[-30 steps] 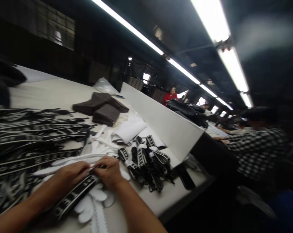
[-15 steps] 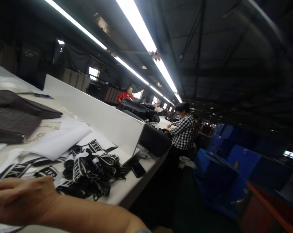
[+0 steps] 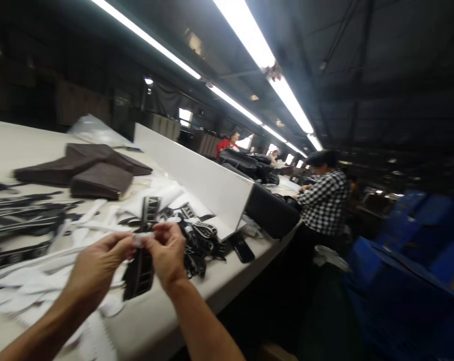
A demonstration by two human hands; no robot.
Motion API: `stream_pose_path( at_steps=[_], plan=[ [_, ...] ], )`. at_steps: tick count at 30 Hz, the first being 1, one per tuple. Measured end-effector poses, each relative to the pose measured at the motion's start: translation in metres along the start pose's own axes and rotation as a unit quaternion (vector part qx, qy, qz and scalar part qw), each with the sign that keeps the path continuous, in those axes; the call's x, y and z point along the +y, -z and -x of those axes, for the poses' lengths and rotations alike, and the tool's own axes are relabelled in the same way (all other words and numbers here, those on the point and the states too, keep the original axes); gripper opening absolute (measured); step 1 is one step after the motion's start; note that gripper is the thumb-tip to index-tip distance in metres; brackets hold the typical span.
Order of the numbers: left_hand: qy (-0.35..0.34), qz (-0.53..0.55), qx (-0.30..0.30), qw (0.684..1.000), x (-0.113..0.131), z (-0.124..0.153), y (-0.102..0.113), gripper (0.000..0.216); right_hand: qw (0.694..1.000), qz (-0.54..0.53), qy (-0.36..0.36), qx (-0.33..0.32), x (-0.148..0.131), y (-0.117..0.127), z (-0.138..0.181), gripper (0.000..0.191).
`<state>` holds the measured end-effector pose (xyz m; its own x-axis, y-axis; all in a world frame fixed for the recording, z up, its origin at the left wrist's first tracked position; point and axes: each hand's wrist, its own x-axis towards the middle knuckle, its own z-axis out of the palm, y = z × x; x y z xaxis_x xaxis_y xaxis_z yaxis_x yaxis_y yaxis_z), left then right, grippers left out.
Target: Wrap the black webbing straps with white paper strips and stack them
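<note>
Left hand (image 3: 101,258) and right hand (image 3: 169,253) pinch white strip (image 3: 139,239) — ends hidden; black strap (image 3: 139,276) partly covered, blurred.

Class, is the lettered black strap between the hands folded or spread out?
Folded, it appears: the black strap makes a short bundle, a white strip across its middle, pinched by left hand and right hand.

From afar I see a pale-lettered black strap (image 3: 140,273), white strips (image 3: 27,286), dark brown pieces (image 3: 102,180), blue containers (image 3: 400,286) and a black-and-white checked shirt (image 3: 326,200).
</note>
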<state>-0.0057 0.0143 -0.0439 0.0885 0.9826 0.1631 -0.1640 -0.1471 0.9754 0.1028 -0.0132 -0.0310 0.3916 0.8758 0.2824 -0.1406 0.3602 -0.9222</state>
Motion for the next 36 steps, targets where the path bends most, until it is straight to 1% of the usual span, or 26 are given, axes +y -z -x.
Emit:
stream_pose_path(
  at_steps=[1, 2, 3, 4, 6, 9, 11, 13, 16, 18, 19, 21, 23, 26, 28, 29, 30, 31, 33, 35, 36],
  plan=[
    [0.027, 0.058, -0.004, 0.998, 0.005, 0.004, 0.002, 0.042, 0.996, 0.066, 0.054, 0.0, -0.002, 0.005, 0.003, 0.03],
    [0.036, 0.092, -0.002, 0.995, 0.009, 0.008, 0.001, 0.04, 0.991, 0.104, 0.085, -0.003, -0.001, 0.01, 0.004, 0.025],
    [0.042, 0.112, 0.007, 0.993, 0.011, 0.01, -0.001, 0.039, 0.99, 0.109, 0.092, -0.008, 0.001, 0.014, 0.005, 0.023],
    [0.039, 0.119, 0.006, 0.992, 0.011, 0.011, -0.003, 0.037, 0.993, 0.09, 0.076, -0.017, 0.004, 0.018, 0.003, 0.025],
    [0.031, 0.111, -0.01, 0.993, 0.009, 0.012, -0.006, 0.033, 0.999, 0.004, -0.006, -0.04, 0.01, 0.023, 0.0, 0.036],
    [0.053, 0.125, -0.07, 0.988, 0.004, 0.016, -0.001, 0.029, 0.985, -0.09, -0.118, -0.083, 0.013, 0.031, -0.007, 0.054],
    [0.073, 0.143, -0.105, 0.981, 0.001, 0.018, 0.004, 0.029, 0.975, -0.099, -0.168, -0.106, 0.012, 0.037, -0.01, 0.063],
    [0.072, 0.141, -0.121, 0.98, -0.002, 0.019, 0.007, 0.029, 0.969, -0.081, -0.197, -0.125, 0.011, 0.041, -0.011, 0.062],
    [0.066, 0.148, -0.123, 0.979, -0.002, 0.018, 0.006, 0.031, 0.964, -0.082, -0.18, -0.177, 0.013, 0.042, -0.009, 0.049],
    [0.075, 0.173, -0.111, 0.976, 0.0, 0.015, 0.002, 0.031, 0.958, -0.112, -0.157, -0.211, 0.015, 0.038, -0.008, 0.047],
    [0.083, 0.183, -0.102, 0.974, 0.002, 0.013, 0.0, 0.031, 0.959, -0.116, -0.141, -0.216, 0.016, 0.037, -0.008, 0.047],
    [0.087, 0.187, -0.081, 0.975, 0.007, 0.008, -0.002, 0.032, 0.968, -0.099, -0.111, -0.204, 0.015, 0.034, -0.013, 0.045],
    [0.059, 0.152, -0.061, 0.985, 0.013, 0.002, 0.003, 0.033, 0.976, -0.077, -0.09, -0.182, 0.01, 0.037, -0.025, 0.045],
    [-0.009, 0.061, -0.035, 0.997, 0.027, -0.001, 0.024, 0.032, 0.985, -0.038, -0.076, -0.153, -0.006, 0.053, -0.06, 0.052],
    [-0.025, -0.003, -0.016, 1.0, 0.039, 0.003, 0.045, 0.033, 0.986, 0.079, -0.055, -0.139, -0.02, 0.068, -0.088, 0.056],
    [-0.03, -0.033, 0.001, 0.999, 0.046, 0.007, 0.057, 0.033, 0.977, 0.159, -0.048, -0.132, -0.027, 0.075, -0.1, 0.057],
    [-0.034, -0.063, 0.026, 0.997, 0.054, 0.012, 0.07, 0.034, 0.962, 0.238, -0.044, -0.124, -0.033, 0.081, -0.111, 0.057],
    [-0.042, -0.089, 0.058, 0.993, 0.061, 0.019, 0.083, 0.034, 0.946, 0.3, -0.042, -0.117, -0.039, 0.086, -0.12, 0.055],
    [-0.069, -0.127, 0.137, 0.98, 0.077, 0.033, 0.11, 0.033, 0.926, 0.361, -0.037, -0.106, -0.047, 0.087, -0.132, 0.049],
    [-0.107, -0.165, 0.221, 0.955, 0.091, 0.045, 0.143, 0.031, 0.914, 0.395, -0.014, -0.095, -0.048, 0.079, -0.137, 0.044],
    [-0.128, -0.199, 0.263, 0.935, 0.097, 0.05, 0.162, 0.031, 0.909, 0.406, 0.005, -0.091, -0.046, 0.071, -0.137, 0.045]
  ],
)
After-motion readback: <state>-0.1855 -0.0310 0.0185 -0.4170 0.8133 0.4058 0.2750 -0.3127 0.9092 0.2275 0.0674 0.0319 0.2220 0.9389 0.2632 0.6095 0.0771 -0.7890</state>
